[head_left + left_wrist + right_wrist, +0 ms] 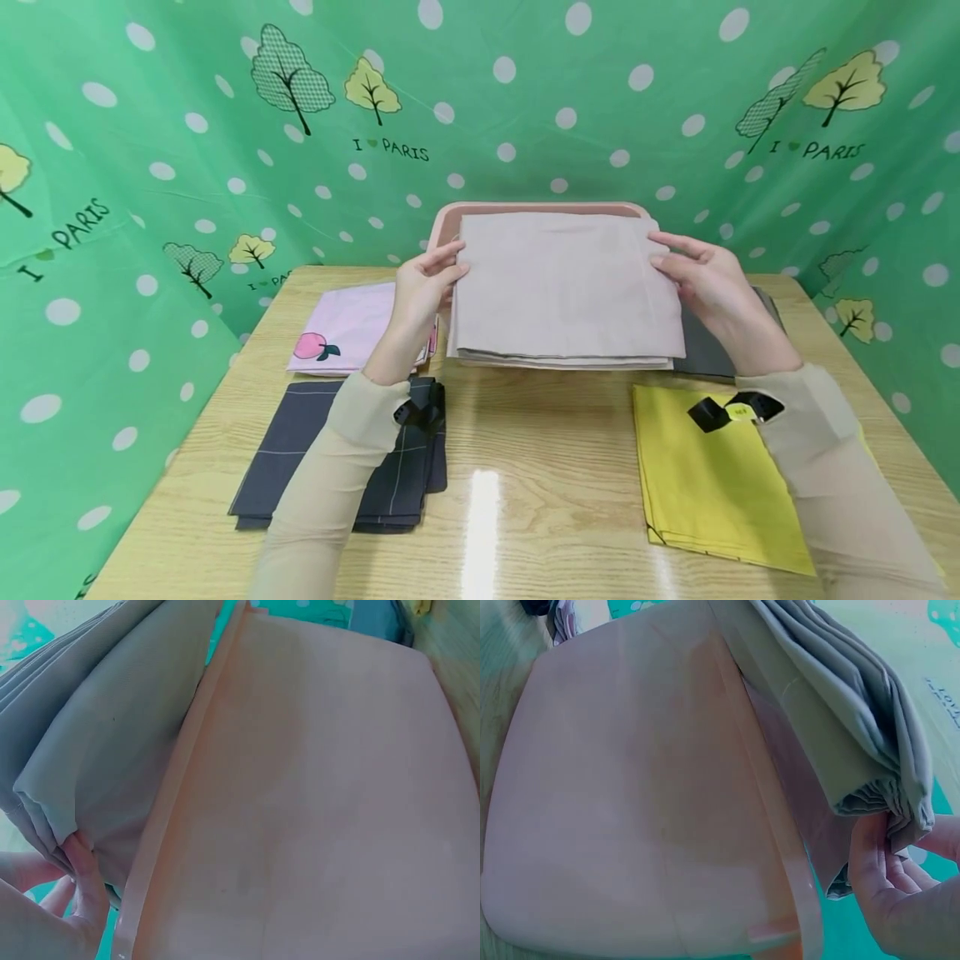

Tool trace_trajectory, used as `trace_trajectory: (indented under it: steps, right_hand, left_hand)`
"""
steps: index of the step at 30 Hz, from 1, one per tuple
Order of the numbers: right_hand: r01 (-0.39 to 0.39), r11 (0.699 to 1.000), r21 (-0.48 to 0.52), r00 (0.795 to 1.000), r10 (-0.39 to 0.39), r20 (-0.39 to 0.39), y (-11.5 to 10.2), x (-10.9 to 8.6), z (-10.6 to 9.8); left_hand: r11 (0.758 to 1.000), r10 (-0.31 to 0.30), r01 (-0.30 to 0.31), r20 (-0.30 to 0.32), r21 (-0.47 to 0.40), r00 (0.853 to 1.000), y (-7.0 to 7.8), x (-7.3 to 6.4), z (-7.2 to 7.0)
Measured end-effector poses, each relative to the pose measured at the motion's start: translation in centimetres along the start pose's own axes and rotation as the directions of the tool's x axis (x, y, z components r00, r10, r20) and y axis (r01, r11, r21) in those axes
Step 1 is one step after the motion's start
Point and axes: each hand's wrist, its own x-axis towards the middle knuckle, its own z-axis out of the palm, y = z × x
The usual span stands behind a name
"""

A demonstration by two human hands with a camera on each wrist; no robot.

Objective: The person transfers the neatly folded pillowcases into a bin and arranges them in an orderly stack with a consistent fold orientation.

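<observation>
A folded light grey cloth point(566, 283) in several layers is held up by both hands at the table's far side. My left hand point(422, 287) pinches its left edge, thumb in front. At the right edge, my right hand point(716, 287) pinches it between thumb and fingers. Behind and partly beneath the cloth stands a pink plastic bin point(540, 207); the cloth hides most of it in the head view. Both wrist views show the bin's outer wall point(322, 787) close up, with the cloth's thick folds point(855, 712) at its rim. The bin's inside is hidden.
On the wooden table point(547, 492) lie a pink cloth point(352, 312) with a fruit print, a dark checked cloth point(300, 458), a yellow cloth point(712, 475) and a dark grey cloth point(705, 342). A green dotted curtain point(525, 108) hangs behind and at both sides.
</observation>
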Motion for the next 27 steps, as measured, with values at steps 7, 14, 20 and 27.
trace_trajectory:
  steps: [7,14,20,27]
  right_hand:
    - [-0.023,1.000,0.016,1.000,0.024,-0.007,-1.0,1.0,0.3]
    - [-0.076,0.994,0.082,0.997,0.078,-0.019,-2.0,2.3,0.5]
    - [-0.117,0.992,0.054,0.992,0.119,-0.039,-2.5,3.0,0.6]
    - [-0.150,0.988,0.024,0.988,0.151,-0.043,-2.9,3.9,0.6]
  left_hand:
    - [0.999,-0.027,0.027,-0.019,-0.029,0.999,0.9,1.1,0.2]
    - [0.994,-0.098,0.094,-0.062,-0.062,0.993,1.7,2.6,0.5]
    - [0.991,-0.131,0.131,-0.066,-0.011,0.989,2.1,3.4,0.6]
    - [0.992,-0.122,0.124,-0.066,0.022,0.990,2.6,4.1,0.8]
